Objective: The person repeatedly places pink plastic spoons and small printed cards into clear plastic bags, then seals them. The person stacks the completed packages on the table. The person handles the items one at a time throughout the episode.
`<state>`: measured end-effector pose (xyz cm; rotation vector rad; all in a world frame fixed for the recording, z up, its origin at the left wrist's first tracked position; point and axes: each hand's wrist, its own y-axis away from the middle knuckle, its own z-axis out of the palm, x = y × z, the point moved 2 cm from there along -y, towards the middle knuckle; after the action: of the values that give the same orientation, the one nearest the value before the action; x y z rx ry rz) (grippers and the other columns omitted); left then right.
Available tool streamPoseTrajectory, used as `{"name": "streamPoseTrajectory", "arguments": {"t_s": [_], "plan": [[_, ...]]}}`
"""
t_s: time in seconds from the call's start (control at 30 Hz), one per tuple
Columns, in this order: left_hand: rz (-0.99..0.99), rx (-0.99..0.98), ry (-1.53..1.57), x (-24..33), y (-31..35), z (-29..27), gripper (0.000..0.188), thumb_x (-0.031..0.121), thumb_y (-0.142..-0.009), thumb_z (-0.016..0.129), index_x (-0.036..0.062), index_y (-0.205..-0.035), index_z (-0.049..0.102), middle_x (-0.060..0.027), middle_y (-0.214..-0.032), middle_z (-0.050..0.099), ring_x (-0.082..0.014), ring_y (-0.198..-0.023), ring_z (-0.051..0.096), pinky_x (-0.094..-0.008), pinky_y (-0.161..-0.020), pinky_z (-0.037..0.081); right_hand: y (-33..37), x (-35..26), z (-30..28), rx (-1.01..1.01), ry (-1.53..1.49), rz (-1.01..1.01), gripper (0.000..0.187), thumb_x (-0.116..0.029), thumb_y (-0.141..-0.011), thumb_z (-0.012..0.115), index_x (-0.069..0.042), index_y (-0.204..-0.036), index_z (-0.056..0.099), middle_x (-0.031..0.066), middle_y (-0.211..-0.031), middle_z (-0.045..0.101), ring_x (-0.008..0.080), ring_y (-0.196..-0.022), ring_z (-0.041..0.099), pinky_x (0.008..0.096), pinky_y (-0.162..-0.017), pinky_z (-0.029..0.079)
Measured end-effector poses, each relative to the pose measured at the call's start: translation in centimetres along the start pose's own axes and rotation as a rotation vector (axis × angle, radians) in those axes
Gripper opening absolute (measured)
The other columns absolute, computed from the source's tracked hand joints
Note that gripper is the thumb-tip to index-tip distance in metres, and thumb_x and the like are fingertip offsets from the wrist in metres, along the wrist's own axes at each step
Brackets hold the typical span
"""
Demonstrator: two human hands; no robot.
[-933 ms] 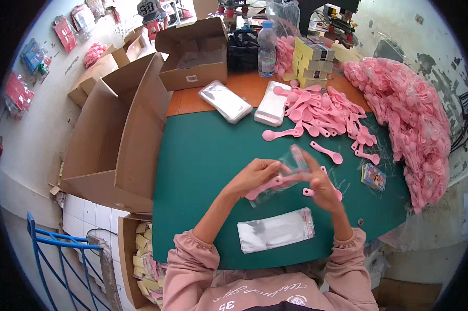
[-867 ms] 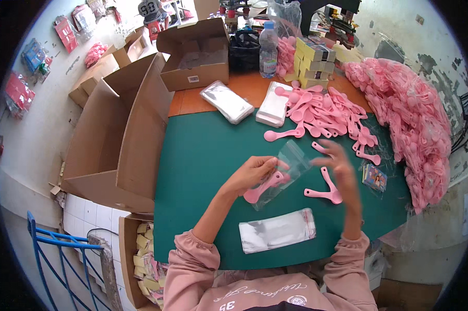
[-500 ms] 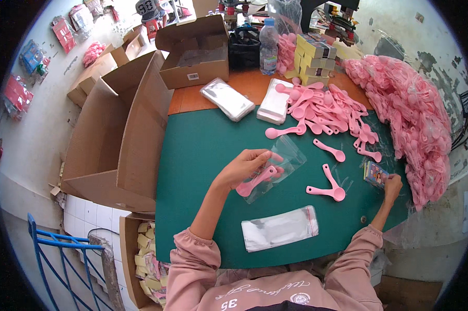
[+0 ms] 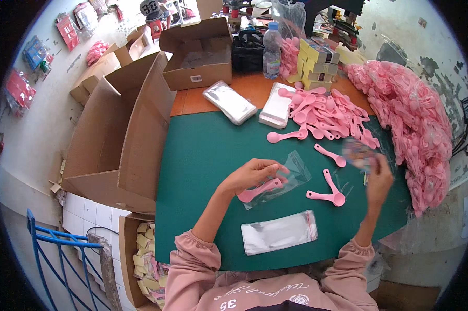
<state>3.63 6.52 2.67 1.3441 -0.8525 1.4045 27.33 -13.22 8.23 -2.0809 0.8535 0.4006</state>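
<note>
My left hand [image 4: 252, 173] is closed on a clear plastic bag [image 4: 295, 175], held above the green mat. A pink measuring spoon [image 4: 255, 192] lies inside or against that bag; which one is hard to tell. My right hand [image 4: 380, 179] is raised at the right of the mat, gripping a small printed card [image 4: 359, 154] that is smeared by motion. Between the hands, two pink spoons [image 4: 327, 196] lie touching in a V, and another spoon [image 4: 330, 155] rests just above them. A stack of clear bags [image 4: 279, 233] lies nearest my body.
A heap of loose pink spoons [image 4: 327, 111] covers the far right, beside two packs of bags [image 4: 230, 102]. Bagged spoons [image 4: 405, 119] pile along the right edge. Card stacks [image 4: 317, 62], a water bottle [image 4: 271, 52] and cardboard boxes [image 4: 140, 129] stand around the mat.
My right hand has lifted the card off the mat's right side and moved it up and leftward. My left hand, with the bag, sits slightly lower and its fingers have shifted.
</note>
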Motion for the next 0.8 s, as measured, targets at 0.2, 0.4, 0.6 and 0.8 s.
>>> {"name": "streamPoseTrajectory", "arguments": {"t_s": [0.2,0.4,0.6,0.8], "plan": [[-0.02,0.03,-0.018,-0.1,-0.2,0.0,0.034,0.027,-0.093,0.041,-0.0014,-0.106,0.056,-0.0113,-0.092,0.063,-0.0107,-0.08,0.058,-0.0208,-0.068,0.047,3.8,-5.6,4.6,-0.471,-0.591,0.137,0.008,-0.008,-0.083,0.056,-0.001,-0.085,0.055,-0.0006,-0.064,0.054,0.0022,-0.056,0.049,0.0183,-0.044,0.042],[-0.034,0.038,-0.042,-0.2,-0.3,0.1,0.035,0.028,-0.093,0.042,-0.0015,-0.104,0.057,-0.0089,-0.089,0.063,-0.0085,-0.079,0.056,-0.0208,-0.069,0.046,3.0,-5.9,4.2,-0.509,-0.584,0.154,0.007,-0.007,-0.082,0.057,-0.001,-0.085,0.056,-0.0011,-0.064,0.054,0.0019,-0.055,0.047,0.0186,-0.044,0.04],[-0.038,0.033,-0.165,-0.7,-0.2,-0.4,0.035,0.029,-0.092,0.044,-0.0005,-0.105,0.058,-0.004,-0.084,0.061,-0.0063,-0.072,0.051,-0.0208,-0.064,0.043,3.0,-7.6,3.7,-0.683,-0.461,-0.059,0.01,-0.006,-0.079,0.058,0.002,-0.084,0.055,0.0046,-0.064,0.055,0.0058,-0.053,0.048,0.0228,-0.047,0.039],[0.019,-0.036,-0.305,-0.4,0.0,1.0,0.035,0.027,-0.091,0.047,0.0012,-0.113,0.054,0.0002,-0.077,0.057,-0.0074,-0.066,0.045,-0.0234,-0.059,0.041,3.6,-8.8,5.3,-1.117,-0.441,-0.063,0.02,-0.013,-0.076,0.064,0.002,-0.084,0.053,0.0078,-0.062,0.054,0.0112,-0.053,0.05,0.0262,-0.049,0.04]]}}
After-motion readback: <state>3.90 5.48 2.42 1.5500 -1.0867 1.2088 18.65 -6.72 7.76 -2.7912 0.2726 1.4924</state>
